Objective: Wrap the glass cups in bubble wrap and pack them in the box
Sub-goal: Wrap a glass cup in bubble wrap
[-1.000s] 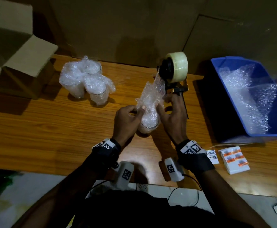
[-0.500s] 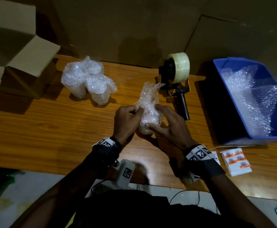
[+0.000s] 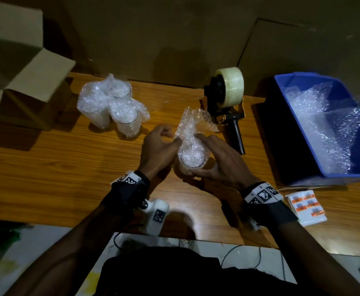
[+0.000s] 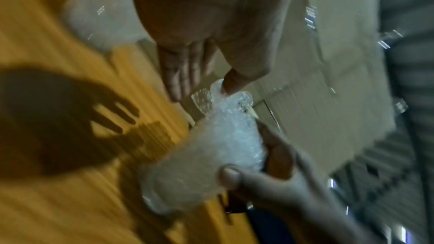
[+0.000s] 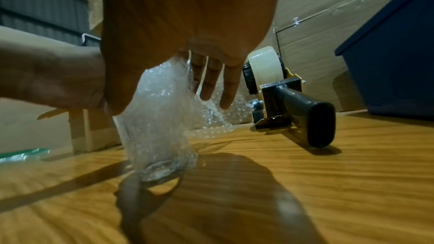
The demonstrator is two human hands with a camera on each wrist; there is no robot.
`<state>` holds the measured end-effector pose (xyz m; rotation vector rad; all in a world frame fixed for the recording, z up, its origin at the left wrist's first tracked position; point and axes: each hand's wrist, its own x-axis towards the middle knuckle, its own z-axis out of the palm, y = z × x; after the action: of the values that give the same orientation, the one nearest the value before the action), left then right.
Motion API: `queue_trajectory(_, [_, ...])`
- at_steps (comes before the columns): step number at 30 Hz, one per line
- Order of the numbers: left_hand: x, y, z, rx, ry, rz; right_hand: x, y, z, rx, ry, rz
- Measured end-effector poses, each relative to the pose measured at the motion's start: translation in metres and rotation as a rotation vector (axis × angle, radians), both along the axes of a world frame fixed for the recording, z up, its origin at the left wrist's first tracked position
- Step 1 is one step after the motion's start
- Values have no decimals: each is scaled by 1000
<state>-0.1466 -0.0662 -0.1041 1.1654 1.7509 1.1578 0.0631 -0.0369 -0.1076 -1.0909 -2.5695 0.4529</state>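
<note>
Right now my left hand (image 3: pixel 158 149) pinches the loose upper end of the clear bubble wrap (image 3: pixel 193 122) with its thumb, the other fingers stretched out straight in the left wrist view. My right hand (image 3: pixel 219 162) curls round the clear glass cup (image 3: pixel 191 160), thumb on the near side and fingers on the far side, gripping it through the wrap. The cup stands upright on the wooden bench (image 3: pixel 68 167), about midway along it and towards the near edge; the right wrist view shows its thick base touching the wood. The free end of the wrap sticks up and leans towards the far edge.

Just beyond my right hand lies a black-handled tape dispenser with a roll of clear tape (image 3: pixel 228 92), near the far edge, with its handle pointing back towards me. Left of that, close to the far edge, three glass cups already bundled in bubble wrap (image 3: pixel 110 105) stand touching one another. An open brown cardboard box (image 3: pixel 14 82) sits off the bench's left end. At the right end is a blue plastic bin (image 3: pixel 292 86) holding more bubble wrap, and a small stack of white labels with orange print (image 3: pixel 306 207) lies at the near right corner.
</note>
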Motion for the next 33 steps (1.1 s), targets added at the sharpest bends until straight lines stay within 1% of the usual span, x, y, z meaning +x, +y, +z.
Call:
queue_trajectory(1, [-1,-1,2,78,78,-14,-1,0,0,-9,-2,-10])
queue_trajectory(3, [-4,-4,7,296,242,-43,-2,-1,0,-18,8,-21])
queue_trajectory(5, [-8,-6,8,477,379,-148,-3,-3,0,-29,52,-33])
queue_trajectory(6, [-9,-7,7,504,418,-237,-4,-4,0,-34,75,-42])
queue_trajectory(7, [-10,-7,6,483,431,-342,-4,-4,0,-34,92,-48])
queue_trajectory(9, [-14,-7,1,366,449,-509,-6,-4,0,-33,107,-39])
queue_trajectory(12, [-21,-7,-1,223,557,-596,-7,-3,-2,-63,103,-15])
queue_trajectory(18, [-35,2,-4,103,678,-792,-5,-3,-10,-165,168,-24])
queue_trajectory(22, [-36,9,-9,134,640,-802,-7,-3,-12,-230,218,-29])
queue_trajectory(24, [-36,11,-9,137,595,-792,-6,-5,-12,-272,262,-39])
queue_trajectory(29, [-34,13,-15,69,352,-770,-3,-12,-20,-361,401,-113])
queue_trajectory(33, [-30,6,-28,53,133,-652,-3,-19,-25,-505,586,-233])
